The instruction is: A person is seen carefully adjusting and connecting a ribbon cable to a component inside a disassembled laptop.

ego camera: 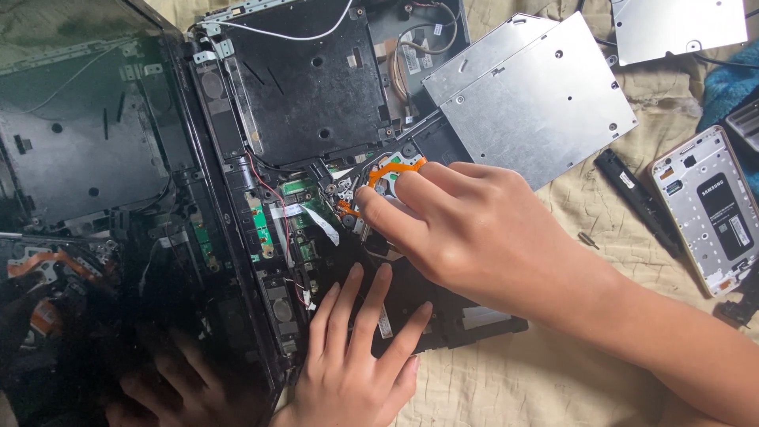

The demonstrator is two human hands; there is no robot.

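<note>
Seen from above: opened laptop base [316, 95], its dark glossy screen [103, 198] folded out flat on the left and mirroring both hands. Left hand [360, 356] spread flat, fingers apart, pressing on the black inner frame near the base's lower edge, gripping nothing. Right hand [466, 229] reaching in from the right, fingertips drawn together on the copper heat pipe assembly [395, 170] in the middle of the base; whether pinching it or only touching, cannot tell. Just left of it, a green circuit board [296, 205] with a white ribbon cable [320, 224]. Silver optical drive [530, 99] lying tilted at the base's upper right corner, on the beige quilted cloth [553, 372]. Farther right on the cloth, a black bar-shaped part [636, 199] beside a phone frame [711, 209]; a small screw [589, 239] between hand and bar.
</note>
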